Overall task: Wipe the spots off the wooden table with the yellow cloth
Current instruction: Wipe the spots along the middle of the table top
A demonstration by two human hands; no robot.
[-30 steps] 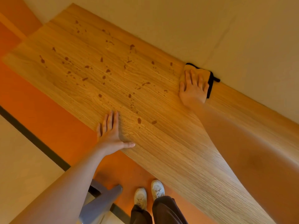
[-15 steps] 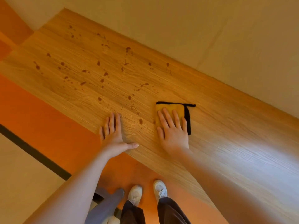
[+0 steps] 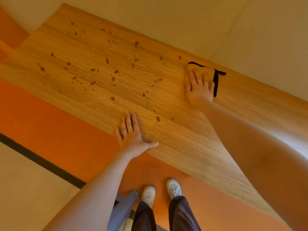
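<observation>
Head view, nearest first: the left hand (image 3: 133, 135) rests flat on the near edge of the wooden surface (image 3: 191, 139), fingers straight and spread, thumb along the edge, holding nothing. Beyond it, brown spots (image 3: 113, 79) lie scattered across the middle and toward the far left corner, so most of the wiping looks undone; only the stretch toward the right end appears clean. At the far edge, the right hand (image 3: 199, 87), arm stretched out, presses the yellow cloth (image 3: 202, 70) down with straight fingers, its grip neither curled nor pinching.

yellow cloth (image 3: 202, 70) at spotted wooden table's (image 3: 166, 147) far edge
</observation>
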